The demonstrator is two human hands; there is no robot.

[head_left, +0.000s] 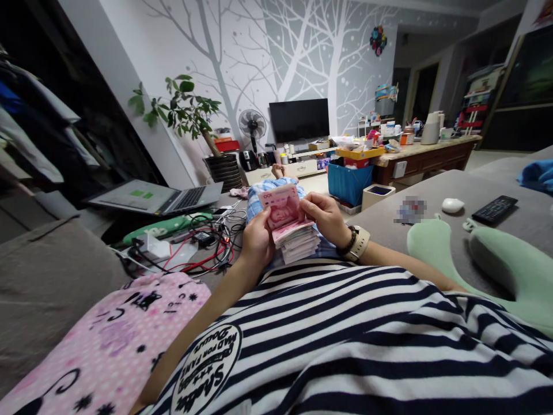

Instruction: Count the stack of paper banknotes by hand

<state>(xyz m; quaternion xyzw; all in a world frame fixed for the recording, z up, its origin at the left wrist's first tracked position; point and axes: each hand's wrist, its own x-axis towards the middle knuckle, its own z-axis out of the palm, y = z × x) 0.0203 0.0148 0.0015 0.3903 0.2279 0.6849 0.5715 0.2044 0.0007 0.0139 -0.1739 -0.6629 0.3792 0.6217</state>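
A red 100 banknote (pixel 281 203) stands tilted up in front of me, its portrait side facing me. My left hand (pixel 258 235) is closed on its left edge, thumb on the face of the note. At its right side my right hand (pixel 325 216) pinches the note with thumb and forefinger. Below hangs a thick stack of folded papers (pixel 298 245), pale at the edges and pink on top, lying against my lap. Whether other notes sit behind the front one is hidden. A watch and a beaded bracelet circle my right wrist.
Left on the couch are an open laptop (pixel 168 196), tangled cables (pixel 220 239) and a pink blanket (pixel 142 334). A green neck pillow (pixel 496 259), remote control (pixel 495 210) and white mouse (pixel 453 205) lie right. Beyond stand a blue bin (pixel 349 183) and a cluttered table (pixel 432 151).
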